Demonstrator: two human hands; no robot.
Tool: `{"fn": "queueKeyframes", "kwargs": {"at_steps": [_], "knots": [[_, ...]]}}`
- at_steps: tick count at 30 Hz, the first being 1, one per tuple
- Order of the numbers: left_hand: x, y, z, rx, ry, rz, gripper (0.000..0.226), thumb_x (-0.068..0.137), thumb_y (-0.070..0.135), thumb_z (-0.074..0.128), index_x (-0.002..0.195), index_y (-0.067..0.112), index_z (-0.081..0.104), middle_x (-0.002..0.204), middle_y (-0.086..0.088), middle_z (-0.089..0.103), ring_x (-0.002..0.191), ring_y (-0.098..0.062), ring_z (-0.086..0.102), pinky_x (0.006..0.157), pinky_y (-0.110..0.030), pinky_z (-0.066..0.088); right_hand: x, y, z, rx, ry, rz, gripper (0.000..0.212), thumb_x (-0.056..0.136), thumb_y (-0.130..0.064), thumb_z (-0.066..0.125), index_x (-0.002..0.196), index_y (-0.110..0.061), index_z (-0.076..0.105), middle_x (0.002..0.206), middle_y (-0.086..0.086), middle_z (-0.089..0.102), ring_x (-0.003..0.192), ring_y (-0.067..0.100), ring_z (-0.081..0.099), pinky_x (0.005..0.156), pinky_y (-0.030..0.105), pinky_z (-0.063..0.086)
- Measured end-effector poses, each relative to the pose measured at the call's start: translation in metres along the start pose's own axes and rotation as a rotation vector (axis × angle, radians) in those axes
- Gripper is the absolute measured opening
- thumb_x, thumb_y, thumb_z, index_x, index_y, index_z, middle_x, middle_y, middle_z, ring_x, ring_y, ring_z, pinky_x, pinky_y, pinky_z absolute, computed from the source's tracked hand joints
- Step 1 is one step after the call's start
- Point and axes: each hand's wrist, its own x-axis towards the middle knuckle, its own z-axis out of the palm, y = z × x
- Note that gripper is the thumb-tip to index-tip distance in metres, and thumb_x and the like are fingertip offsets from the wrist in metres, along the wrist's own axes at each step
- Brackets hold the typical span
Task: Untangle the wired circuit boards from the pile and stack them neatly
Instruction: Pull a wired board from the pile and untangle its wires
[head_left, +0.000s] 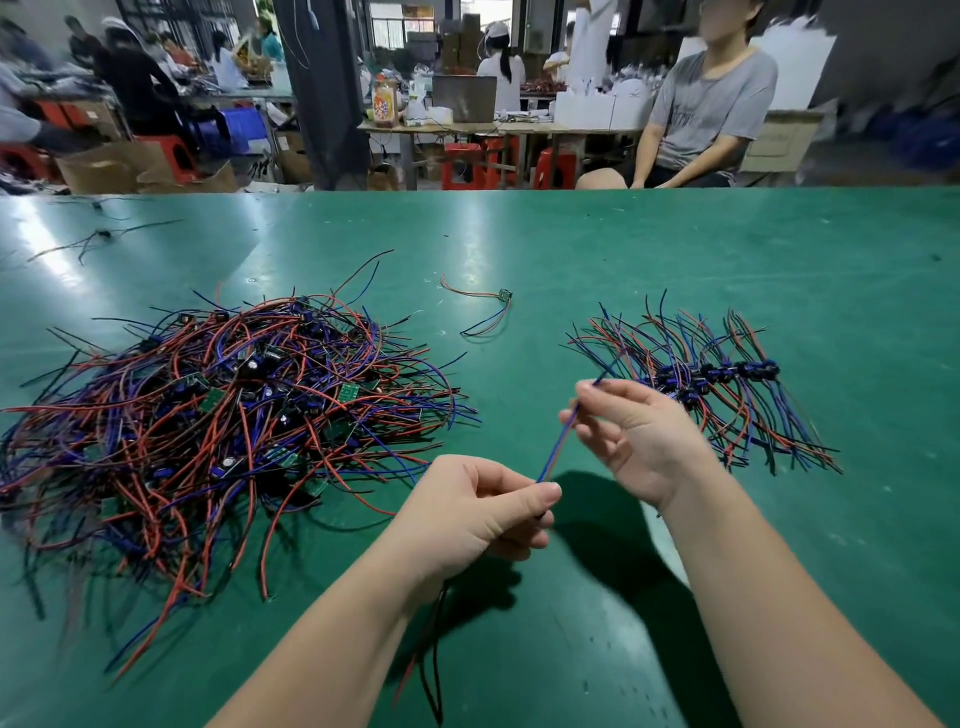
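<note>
A tangled pile of wired circuit boards, red, blue and black wires with small green boards, covers the left of the green table. On the right lies a neat row of sorted boards with wires fanned out to both sides. My left hand grips one wired board; its red and black wires hang below my wrist. A blue and red wire pair runs from that hand up to my right hand, which pinches it between thumb and fingers. The board itself is hidden inside my left fist.
A single wired board lies alone at the table's middle, farther back. Loose black wires lie at the far left. A seated person is beyond the far edge, with workbenches, red stools and cardboard boxes behind.
</note>
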Motion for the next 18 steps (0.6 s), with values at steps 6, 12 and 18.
{"fn": "queueKeyframes", "kwargs": {"at_steps": [6,12,18], "knots": [[-0.002,-0.002,0.002,0.108,-0.025,0.002,0.015,0.076,0.02,0.077,0.071,0.009,0.068,0.067,-0.005,0.071,0.055,-0.015,0.066,0.054,-0.025,0.055,0.003,-0.009,-0.017,0.022,0.054,-0.1,0.012,0.074,0.004,0.066,0.074,-0.004,0.057,0.059,0.007,0.067,0.056,0.019,0.069,0.048,0.018,0.053],[0.0,-0.002,-0.003,0.138,0.011,-0.011,0.014,0.078,0.018,0.076,0.071,0.01,0.068,0.065,-0.003,0.07,0.054,-0.014,0.065,0.053,-0.022,0.053,0.002,-0.013,-0.019,0.023,0.115,-0.079,0.019,0.074,-0.006,0.072,0.072,-0.008,0.053,0.052,0.005,0.063,0.052,0.016,0.068,0.041,0.016,0.049],[-0.001,-0.002,0.0,0.183,0.03,0.069,0.016,0.07,0.031,0.08,0.071,0.016,0.075,0.074,-0.002,0.074,0.067,-0.008,0.061,0.068,-0.022,0.049,0.009,-0.012,-0.023,0.077,0.144,-0.096,0.033,0.1,-0.026,0.046,0.077,-0.005,0.056,0.05,0.003,0.062,0.051,0.016,0.068,0.043,0.016,0.049]]}}
